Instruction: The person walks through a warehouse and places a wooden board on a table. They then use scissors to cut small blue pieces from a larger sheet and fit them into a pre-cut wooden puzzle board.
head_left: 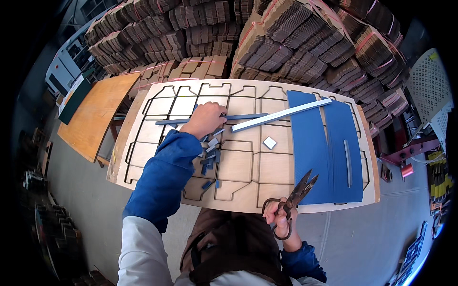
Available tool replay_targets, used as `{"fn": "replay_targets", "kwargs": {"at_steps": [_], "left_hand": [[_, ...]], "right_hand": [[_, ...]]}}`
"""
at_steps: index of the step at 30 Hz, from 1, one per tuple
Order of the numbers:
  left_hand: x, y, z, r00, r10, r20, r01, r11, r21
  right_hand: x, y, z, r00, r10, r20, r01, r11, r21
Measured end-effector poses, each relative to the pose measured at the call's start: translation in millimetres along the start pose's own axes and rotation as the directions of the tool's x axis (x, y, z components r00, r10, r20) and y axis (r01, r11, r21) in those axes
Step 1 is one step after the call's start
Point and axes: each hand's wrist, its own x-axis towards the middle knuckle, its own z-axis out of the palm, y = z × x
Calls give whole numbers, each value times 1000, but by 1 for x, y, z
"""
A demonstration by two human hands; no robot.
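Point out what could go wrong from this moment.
The scissors in the right hand have parted blades overlapping the left blue sheet in view; if lowered, they might nick it. Small loose pieces lie beside the left hand and sleeve, so a careless brush could scatter them.

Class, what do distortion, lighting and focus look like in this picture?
Head view: edges of the board bow outward and picture corners go black; head view: the white strip is bright, the left rim dim; head view: the scissors look fairly sharp.
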Motion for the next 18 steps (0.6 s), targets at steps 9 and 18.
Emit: {"fn": "replay_targets", "kwargs": {"at_steps": [9,18], "left_hand": [[-28,0,-51,956,152,-249,-141,988,62],[-275,-7,-162,894,-448,-20,413,839,-354]], "right_hand": [[5,-1,3,1000,13,14,-13,1000,7],[-11,-19,26,987,141,76,-147,986,85]]}}
